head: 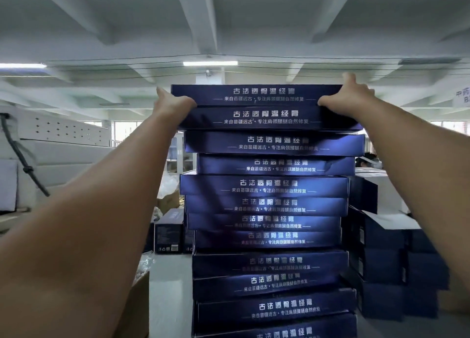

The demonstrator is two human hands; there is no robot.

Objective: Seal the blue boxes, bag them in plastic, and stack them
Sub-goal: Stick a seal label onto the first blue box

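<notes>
Steadiness counts: the left hand point(175, 105) and right hand point(347, 94) grip the left and right ends of the top blue box point(256, 94), both curled under it, atop a tall, ragged stack point(267, 205), so it should settle squarely onto the box below point(267, 117).

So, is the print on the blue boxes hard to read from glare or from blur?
Head view: mostly glare; the glossy fronts of the middle boxes carry pale streaks across the print, while the top box, held by the left hand and right hand, reads sharply. Head view: the ceiling lamp is blown out, and the wide lens swells the forearms.
</notes>
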